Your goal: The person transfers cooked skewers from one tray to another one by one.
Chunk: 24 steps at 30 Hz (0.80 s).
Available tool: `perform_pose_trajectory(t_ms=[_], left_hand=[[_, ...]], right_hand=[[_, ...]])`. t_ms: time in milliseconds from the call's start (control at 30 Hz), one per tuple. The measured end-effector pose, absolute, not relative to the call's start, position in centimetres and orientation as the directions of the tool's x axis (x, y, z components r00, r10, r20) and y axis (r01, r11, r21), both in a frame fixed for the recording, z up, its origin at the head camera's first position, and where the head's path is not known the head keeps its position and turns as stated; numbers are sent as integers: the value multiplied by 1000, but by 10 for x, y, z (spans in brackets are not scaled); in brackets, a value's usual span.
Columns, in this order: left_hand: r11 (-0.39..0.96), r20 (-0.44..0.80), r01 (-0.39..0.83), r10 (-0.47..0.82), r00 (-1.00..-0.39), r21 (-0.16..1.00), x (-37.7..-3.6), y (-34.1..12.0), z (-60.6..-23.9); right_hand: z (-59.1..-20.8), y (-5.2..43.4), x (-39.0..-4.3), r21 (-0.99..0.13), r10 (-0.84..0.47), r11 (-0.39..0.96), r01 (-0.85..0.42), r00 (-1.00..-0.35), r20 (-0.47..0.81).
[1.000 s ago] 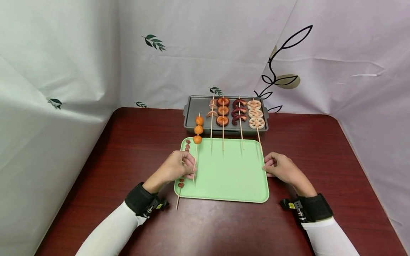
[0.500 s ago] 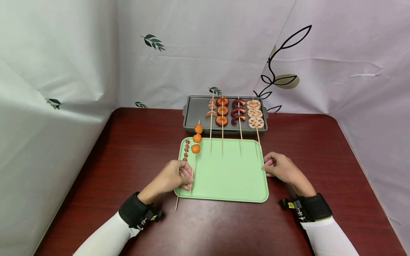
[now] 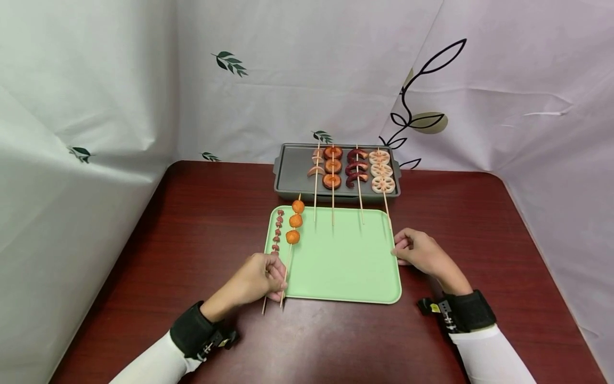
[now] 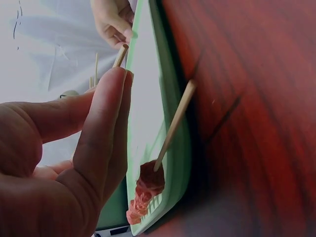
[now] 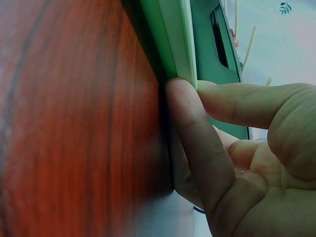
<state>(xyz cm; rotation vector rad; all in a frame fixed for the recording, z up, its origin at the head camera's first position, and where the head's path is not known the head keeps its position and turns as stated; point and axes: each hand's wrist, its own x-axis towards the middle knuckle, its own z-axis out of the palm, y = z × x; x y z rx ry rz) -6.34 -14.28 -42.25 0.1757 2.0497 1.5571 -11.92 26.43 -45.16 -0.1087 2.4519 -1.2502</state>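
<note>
at the front left corner of the green tray (image 3: 345, 266), the skewer of three orange balls (image 3: 293, 221) is pinched by its bare stick between the thumb and fingers of the left hand (image 3: 256, 277). compared with a second ago, when the balls hung over the gap between the dark baking pan (image 3: 292, 165) and the tray's back edge, the skewer has been drawn toward the table's front edge: the balls are now seen over the tray's back left part, and the stick's end juts past the tray's front edge over the table (image 3: 192, 224). it appears the transfer from pan to tray is nearly finished, though whether the balls already touch the tray cannot be told. just beside it, along the tray's left edge, a skewer of small reddish pieces (image 3: 276, 232) is laid, its stick overhanging the front rim. the right hand (image 3: 422, 253) has not shifted; its fingers are curled against the tray's right edge, steadying it. four more skewers (image 3: 352, 168) are left on the pan, sticks reaching over the tray's back edge.
</note>
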Motion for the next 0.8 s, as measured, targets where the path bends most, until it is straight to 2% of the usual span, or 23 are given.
perform_pose_trajectory(t_ms=[800], left_hand=[[283, -378, -278, 413, -829, 918, -52, -144, -432]], right_hand=[[-450, 265, -120, -789, -246, 606, 99, -920, -305]])
